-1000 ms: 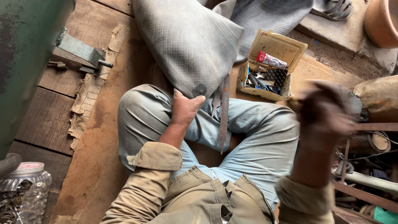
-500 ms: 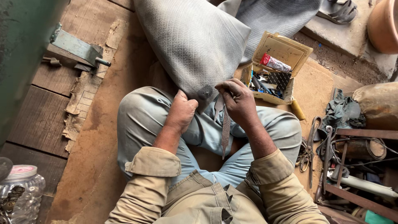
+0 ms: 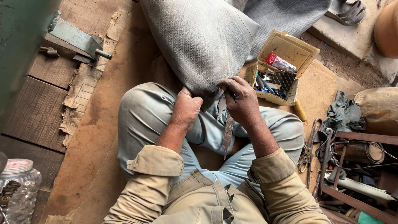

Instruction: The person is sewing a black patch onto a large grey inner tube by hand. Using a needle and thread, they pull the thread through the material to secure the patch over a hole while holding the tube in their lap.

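Head view looks down on a seated person's lap, where the left hand (image 3: 185, 108) is clenched on the lower edge of a grey woven fabric bag (image 3: 199, 41). Just beside it, the right hand (image 3: 240, 101) pinches the bag's corner, a grey textured strap (image 3: 227, 130) dangling below. Farther off sits an open tan plastic box of small tools (image 3: 282, 68).

The worn wooden floor (image 3: 89, 166) carries 1 open yellow box (image 3: 282, 68) of small tools, 1 clear plastic jar (image 3: 18, 186) at its left edge, and the grey sack (image 3: 199, 41) beside the box.
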